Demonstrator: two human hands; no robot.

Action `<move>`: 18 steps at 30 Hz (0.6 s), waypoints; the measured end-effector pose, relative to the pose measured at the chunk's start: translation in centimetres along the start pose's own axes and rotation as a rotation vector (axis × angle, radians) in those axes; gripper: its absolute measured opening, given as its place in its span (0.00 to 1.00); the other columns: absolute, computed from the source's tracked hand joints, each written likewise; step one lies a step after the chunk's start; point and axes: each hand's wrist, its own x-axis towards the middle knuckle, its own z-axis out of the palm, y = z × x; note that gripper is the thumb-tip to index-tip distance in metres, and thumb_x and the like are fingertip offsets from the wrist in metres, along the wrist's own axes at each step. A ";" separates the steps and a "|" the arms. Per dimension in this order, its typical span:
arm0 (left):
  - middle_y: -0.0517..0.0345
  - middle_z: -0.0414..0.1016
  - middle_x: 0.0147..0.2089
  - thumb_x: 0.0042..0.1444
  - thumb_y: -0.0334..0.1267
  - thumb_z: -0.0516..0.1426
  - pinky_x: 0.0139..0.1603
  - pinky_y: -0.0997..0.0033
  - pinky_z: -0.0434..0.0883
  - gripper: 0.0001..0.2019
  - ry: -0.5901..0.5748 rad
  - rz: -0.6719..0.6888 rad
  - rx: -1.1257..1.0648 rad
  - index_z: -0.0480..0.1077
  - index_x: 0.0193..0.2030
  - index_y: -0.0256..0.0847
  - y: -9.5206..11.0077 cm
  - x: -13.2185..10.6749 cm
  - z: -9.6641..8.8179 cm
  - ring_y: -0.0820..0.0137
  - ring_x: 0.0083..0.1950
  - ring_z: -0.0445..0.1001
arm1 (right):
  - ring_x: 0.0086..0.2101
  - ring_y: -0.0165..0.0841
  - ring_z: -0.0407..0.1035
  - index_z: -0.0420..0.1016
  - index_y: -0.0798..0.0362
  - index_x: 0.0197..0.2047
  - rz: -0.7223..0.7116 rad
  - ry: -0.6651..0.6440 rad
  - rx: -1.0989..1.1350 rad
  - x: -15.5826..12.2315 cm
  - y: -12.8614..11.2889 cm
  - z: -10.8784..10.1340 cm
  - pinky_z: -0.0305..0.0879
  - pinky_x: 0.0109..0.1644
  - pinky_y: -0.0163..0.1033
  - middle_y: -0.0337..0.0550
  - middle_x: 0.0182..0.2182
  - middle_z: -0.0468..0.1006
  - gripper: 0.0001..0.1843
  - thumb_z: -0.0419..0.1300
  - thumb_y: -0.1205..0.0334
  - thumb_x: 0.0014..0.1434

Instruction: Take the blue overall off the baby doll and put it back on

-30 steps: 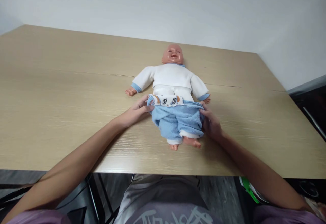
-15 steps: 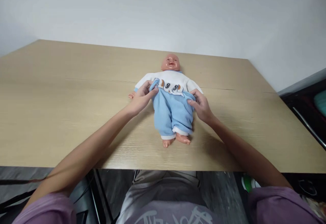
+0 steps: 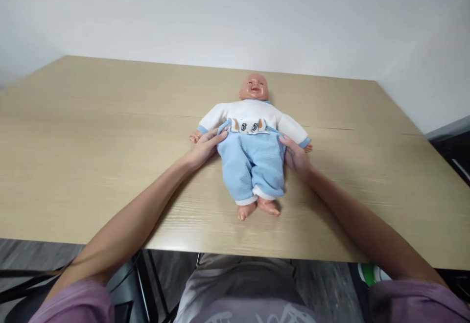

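Note:
A baby doll [image 3: 253, 87] lies on its back on the wooden table [image 3: 91, 156], head away from me. It wears a white top with blue cuffs and light blue fleece trousers [image 3: 252, 164] whose bib [image 3: 248, 126] shows cartoon eyes. My left hand [image 3: 204, 149] grips the trousers' waist at the doll's left side as I see it. On the other side my right hand [image 3: 294, 155] holds the waist too. The doll's bare feet point toward me.
A plain white wall rises behind the table. My grey trousers and purple sleeves show below the near table edge. Dark furniture stands at the far right, and a green and white object lies on the floor at lower right.
The trousers went from bunched at the doll's hips up to its chest, then settled at the waist. Both hands moved up with them and now sit lower at the doll's sides.

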 end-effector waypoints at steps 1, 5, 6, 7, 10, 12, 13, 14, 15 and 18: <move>0.52 0.82 0.44 0.63 0.59 0.71 0.49 0.62 0.76 0.23 -0.007 -0.008 -0.035 0.80 0.50 0.43 0.1 -0.1 0.1 0.59 0.47 0.80 | 0.50 0.48 0.76 0.77 0.46 0.40 0.020 -0.009 0.036 -0.1 -0.1 0.3 0.75 0.60 0.53 0.44 0.40 0.82 0.23 0.68 0.34 0.61; 0.49 0.83 0.45 0.62 0.58 0.72 0.52 0.59 0.76 0.22 -0.019 -0.041 -0.076 0.80 0.49 0.43 0.6 -0.1 0.3 0.56 0.49 0.80 | 0.51 0.50 0.75 0.77 0.45 0.41 0.044 0.001 0.049 -0.1 -0.2 0.6 0.74 0.58 0.54 0.46 0.41 0.83 0.25 0.66 0.31 0.61; 0.50 0.82 0.44 0.62 0.59 0.71 0.51 0.59 0.75 0.22 -0.017 -0.031 -0.042 0.80 0.48 0.43 0.9 -0.2 0.3 0.57 0.47 0.79 | 0.49 0.49 0.74 0.75 0.44 0.40 0.020 0.012 0.030 -0.2 -0.2 0.5 0.74 0.56 0.54 0.46 0.40 0.81 0.25 0.65 0.30 0.61; 0.52 0.80 0.41 0.62 0.59 0.71 0.48 0.60 0.74 0.22 -0.012 -0.005 0.015 0.79 0.46 0.42 1.2 -0.3 0.2 0.59 0.44 0.78 | 0.46 0.48 0.73 0.74 0.44 0.38 -0.006 0.024 0.012 -0.2 -0.4 0.4 0.73 0.54 0.53 0.45 0.38 0.79 0.25 0.64 0.30 0.62; 0.58 0.71 0.37 0.64 0.60 0.70 0.43 0.64 0.68 0.22 -0.021 0.144 0.262 0.75 0.41 0.42 2.6 -0.7 0.1 0.65 0.39 0.70 | 0.37 0.41 0.65 0.70 0.45 0.36 -0.118 0.031 -0.078 -0.6 -1.4 0.1 0.68 0.47 0.47 0.40 0.33 0.69 0.21 0.67 0.37 0.64; 0.58 0.69 0.39 0.67 0.60 0.68 0.44 0.64 0.67 0.22 -0.049 0.248 0.389 0.74 0.42 0.43 3.6 -0.7 0.2 0.65 0.41 0.68 | 0.35 0.37 0.60 0.71 0.46 0.37 -0.209 -0.001 -0.139 -0.7 -2.5 0.1 0.62 0.43 0.43 0.38 0.32 0.64 0.17 0.69 0.45 0.66; 0.57 0.69 0.40 0.68 0.61 0.67 0.45 0.63 0.67 0.22 -0.056 0.285 0.416 0.73 0.43 0.43 4.0 -0.6 0.4 0.65 0.42 0.68 | 0.35 0.36 0.59 0.71 0.47 0.38 -0.253 -0.013 -0.159 -0.6 -3.0 0.1 0.60 0.42 0.42 0.38 0.33 0.63 0.14 0.69 0.49 0.66; 0.57 0.68 0.41 0.69 0.63 0.66 0.45 0.63 0.66 0.23 -0.051 0.310 0.420 0.72 0.43 0.43 4.3 -0.3 0.6 0.65 0.43 0.67 | 0.35 0.36 0.58 0.71 0.47 0.39 -0.280 -0.016 -0.168 -0.4 -3.4 0.2 0.58 0.41 0.41 0.37 0.33 0.63 0.13 0.68 0.51 0.66; 0.57 0.68 0.41 0.68 0.65 0.65 0.44 0.63 0.65 0.25 -0.037 0.316 0.412 0.71 0.43 0.44 4.5 0.0 0.8 0.65 0.42 0.67 | 0.35 0.35 0.58 0.70 0.47 0.39 -0.280 -0.005 -0.169 -0.2 -3.6 0.3 0.57 0.41 0.41 0.37 0.34 0.63 0.12 0.68 0.52 0.66; 0.59 0.64 0.38 0.67 0.70 0.64 0.41 0.63 0.62 0.29 0.006 0.274 0.396 0.68 0.41 0.43 4.3 1.1 1.0 0.66 0.39 0.64 | 0.36 0.34 0.57 0.69 0.48 0.39 -0.221 0.068 -0.194 1.1 -3.5 0.3 0.56 0.44 0.41 0.37 0.34 0.63 0.11 0.66 0.52 0.66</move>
